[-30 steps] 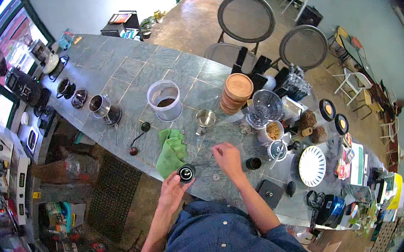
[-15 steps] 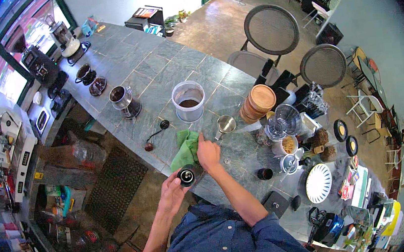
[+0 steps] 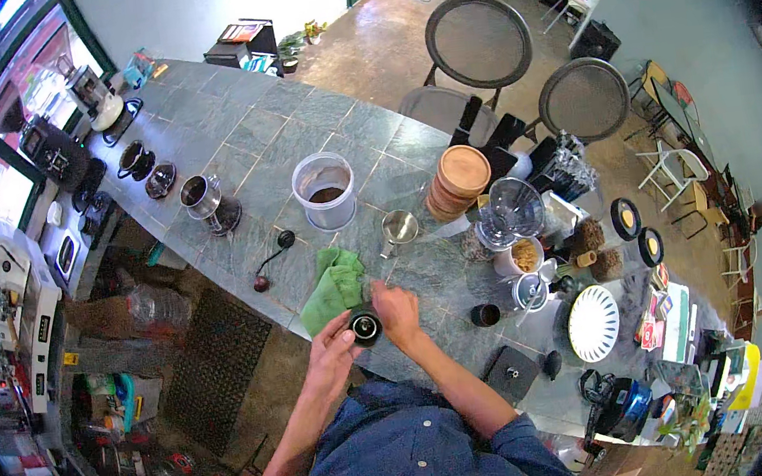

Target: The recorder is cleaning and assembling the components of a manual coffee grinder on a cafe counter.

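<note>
A: Fingers [image 3: 343, 334] of left hand [image 3: 336, 354] curled round small black cylinder [image 3: 365, 326], gripping its left side. Right?

B: Confirmed. Right hand [image 3: 398, 311] closed over its right side and top, fingers bent, also grasping. Cylinder held between both hands, just above near edge of stone counter [image 3: 276, 137].

A: Landmark: the cylinder. Far left of it?

B: Metal cup on dark saucer [image 3: 206, 201], well apart, up-left. Nearer, black long-handled scoop [image 3: 271, 258] lying flat on counter.

A: Closer in?

B: Green cloth [image 3: 334, 285], crumpled, just beside cylinder, up-left; touching left hand or not, cannot tell. Beyond cloth, clear tub [image 3: 324, 191] with dark grounds at bottom, upright.

A: Straight above?

B: Small steel pitcher [image 3: 398, 228], near, upright.

A: To the right?

B: Stack of brown saucers [image 3: 459, 180] up-right, then clear glass jug [image 3: 510, 212]. Small black cup [image 3: 485, 314] level with cylinder, near. White ribbed plate [image 3: 593, 323] farther right, well apart.
</note>
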`<state>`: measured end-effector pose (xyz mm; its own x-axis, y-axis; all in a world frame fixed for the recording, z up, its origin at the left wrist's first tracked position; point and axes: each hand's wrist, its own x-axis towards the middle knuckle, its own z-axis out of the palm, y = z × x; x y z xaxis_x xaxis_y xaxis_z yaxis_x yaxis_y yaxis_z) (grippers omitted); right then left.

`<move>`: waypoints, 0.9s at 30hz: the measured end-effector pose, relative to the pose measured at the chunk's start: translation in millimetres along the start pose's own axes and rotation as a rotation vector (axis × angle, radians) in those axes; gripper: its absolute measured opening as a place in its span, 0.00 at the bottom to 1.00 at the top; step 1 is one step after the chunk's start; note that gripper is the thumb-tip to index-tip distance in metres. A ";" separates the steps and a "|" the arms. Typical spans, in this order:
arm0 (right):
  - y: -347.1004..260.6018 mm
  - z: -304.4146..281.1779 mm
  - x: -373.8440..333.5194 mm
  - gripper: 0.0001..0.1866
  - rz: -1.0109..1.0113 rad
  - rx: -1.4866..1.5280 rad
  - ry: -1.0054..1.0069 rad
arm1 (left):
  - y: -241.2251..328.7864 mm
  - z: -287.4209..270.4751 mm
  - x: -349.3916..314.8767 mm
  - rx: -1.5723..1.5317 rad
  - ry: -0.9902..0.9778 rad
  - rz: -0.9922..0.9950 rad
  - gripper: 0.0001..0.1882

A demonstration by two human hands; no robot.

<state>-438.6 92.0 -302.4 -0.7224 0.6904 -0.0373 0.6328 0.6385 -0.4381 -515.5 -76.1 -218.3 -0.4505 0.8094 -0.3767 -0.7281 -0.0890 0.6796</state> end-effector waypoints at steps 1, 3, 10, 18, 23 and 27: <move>1.3 -1.0 0.7 0.09 0.051 0.018 -0.017 | -1.2 0.8 1.3 0.006 -0.008 -0.002 0.32; 6.8 -5.7 -2.0 0.08 0.039 0.047 0.002 | -5.5 1.7 3.2 -0.019 -0.056 -0.009 0.33; 1.0 -97.5 -43.7 0.07 0.016 0.602 0.236 | -7.6 15.5 -3.1 0.104 0.098 0.003 0.34; -32.4 -163.9 -88.1 0.12 -0.226 0.451 0.466 | -18.0 52.9 -1.1 0.233 0.123 0.037 0.34; -25.3 -167.7 -95.7 0.14 -0.255 0.401 0.509 | -30.4 61.1 -1.8 0.292 0.105 0.120 0.35; -19.3 -171.1 -101.3 0.12 -0.225 0.465 0.427 | -35.9 62.9 -3.3 0.306 0.105 0.140 0.34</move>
<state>-329.9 67.9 -136.5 -0.5885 0.6925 0.4172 0.2241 0.6355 -0.7389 -455.4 -39.0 -201.9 -0.5976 0.7360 -0.3181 -0.4738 -0.0041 0.8806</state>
